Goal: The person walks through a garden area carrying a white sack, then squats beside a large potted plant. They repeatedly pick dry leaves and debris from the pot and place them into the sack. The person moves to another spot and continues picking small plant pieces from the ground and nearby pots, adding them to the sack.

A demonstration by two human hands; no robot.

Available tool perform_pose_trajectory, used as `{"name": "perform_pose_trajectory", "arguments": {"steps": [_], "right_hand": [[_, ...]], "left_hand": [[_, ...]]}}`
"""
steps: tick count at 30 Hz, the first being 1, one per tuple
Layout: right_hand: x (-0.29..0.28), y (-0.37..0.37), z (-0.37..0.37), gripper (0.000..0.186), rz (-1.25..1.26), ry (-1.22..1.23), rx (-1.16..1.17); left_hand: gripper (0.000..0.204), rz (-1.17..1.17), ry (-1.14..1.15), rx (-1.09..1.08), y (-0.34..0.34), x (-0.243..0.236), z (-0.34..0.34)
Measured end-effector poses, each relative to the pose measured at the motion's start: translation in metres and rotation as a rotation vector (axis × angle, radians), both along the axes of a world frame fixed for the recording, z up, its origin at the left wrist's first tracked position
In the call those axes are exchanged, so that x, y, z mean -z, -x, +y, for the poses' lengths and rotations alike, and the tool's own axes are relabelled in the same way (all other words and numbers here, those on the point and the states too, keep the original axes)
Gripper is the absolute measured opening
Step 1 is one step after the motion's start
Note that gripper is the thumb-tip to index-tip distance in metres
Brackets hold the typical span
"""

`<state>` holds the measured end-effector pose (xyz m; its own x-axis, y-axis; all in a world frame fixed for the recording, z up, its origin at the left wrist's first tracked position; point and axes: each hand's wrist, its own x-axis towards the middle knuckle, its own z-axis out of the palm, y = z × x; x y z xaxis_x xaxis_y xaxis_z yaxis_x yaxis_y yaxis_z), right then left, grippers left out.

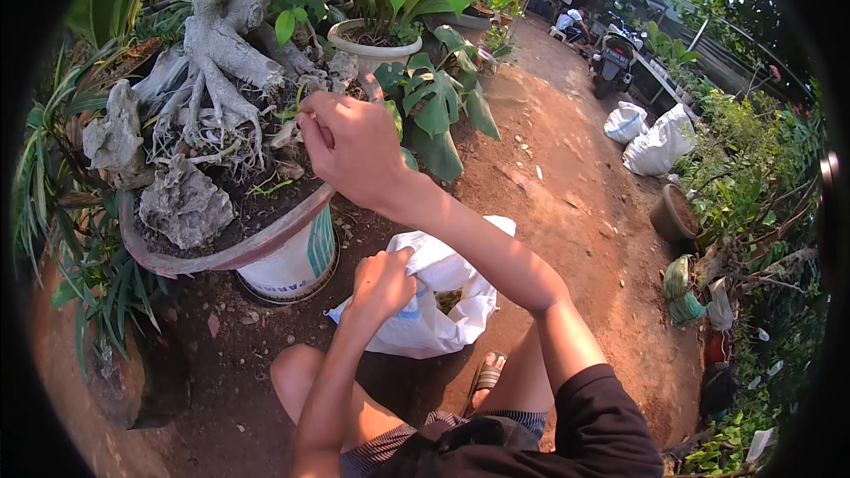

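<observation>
A bonsai with pale exposed roots (212, 62) grows beside rough grey rocks (186, 204) in a wide pot (221, 257) at the upper left. My right hand (350, 146) reaches over the pot's right side, fingers pinched among small green shoots beside the roots; whatever they hold is hidden. Below it, my left hand (381, 288) grips the top of an open white woven sack (434, 341) on the ground, with some dark greenish matter visible inside.
Potted broad-leaved plants (372, 51) stand behind the bonsai. A dirt path (558, 204) runs past more white sacks (655, 142), a brown pot (673, 212) and shrubs on the right. Farther back are a parked motorbike (615, 57) and two other people (571, 22).
</observation>
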<state>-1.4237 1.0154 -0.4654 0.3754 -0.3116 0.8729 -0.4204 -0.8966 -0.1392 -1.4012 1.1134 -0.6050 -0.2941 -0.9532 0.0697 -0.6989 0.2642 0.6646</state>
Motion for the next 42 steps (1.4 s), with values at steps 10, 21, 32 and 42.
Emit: {"name": "perform_pose_trajectory", "arguments": {"steps": [10,21,32,42], "right_hand": [[-0.031,0.156,0.027,0.009,0.218,-0.872,-0.122],[0.170,0.273,0.041,0.013,0.632,-1.308,-0.074],[0.233,0.275,0.049,0.013,0.705,-1.330,0.058],[0.220,0.264,0.071,0.015,0.677,-1.394,0.265]], "left_hand": [[0.030,0.022,-0.023,0.119,-0.011,-0.005,-0.029],[0.036,-0.476,-0.079,0.364,0.023,-0.007,-0.141],[0.031,-0.383,-0.009,0.468,0.063,0.005,-0.172],[0.030,-0.335,0.019,0.537,0.052,0.015,-0.164]]}}
